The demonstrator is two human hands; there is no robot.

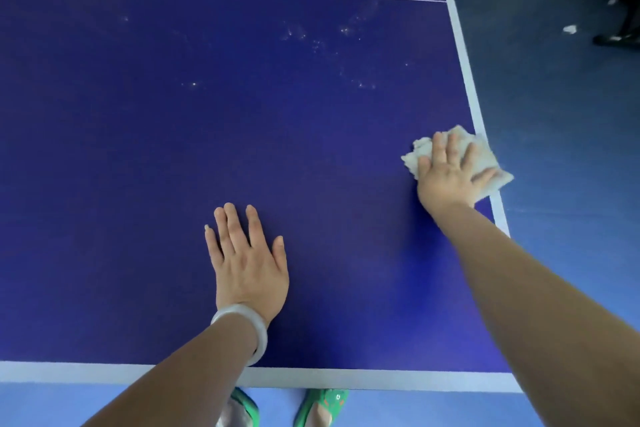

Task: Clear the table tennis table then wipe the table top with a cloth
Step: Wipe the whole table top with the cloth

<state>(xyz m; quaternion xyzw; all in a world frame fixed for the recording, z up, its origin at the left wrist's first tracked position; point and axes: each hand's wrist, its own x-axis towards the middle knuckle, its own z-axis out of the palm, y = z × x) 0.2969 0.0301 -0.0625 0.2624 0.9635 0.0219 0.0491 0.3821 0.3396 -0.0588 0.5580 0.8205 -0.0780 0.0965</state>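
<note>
Atop cloth (pixel 421 152) — right hand (pixel 446 178) flat

1. A smooth, milky-pale bangle (pixel 261 336) rings the wrist behind the left hand (pixel 247 267).
2. The left forearm (pixel 187 378) and right forearm (pixel 519 288) are bare.
3. At the near edge are green shoes: the left shoe (pixel 247 404) and the right shoe (pixel 325 399), which has small orange and dark marks on its toe.

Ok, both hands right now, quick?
Left hand: open, flat on the table top.
Right hand: open, fingers straight, pressing the white cloth at the table's right edge.
</note>
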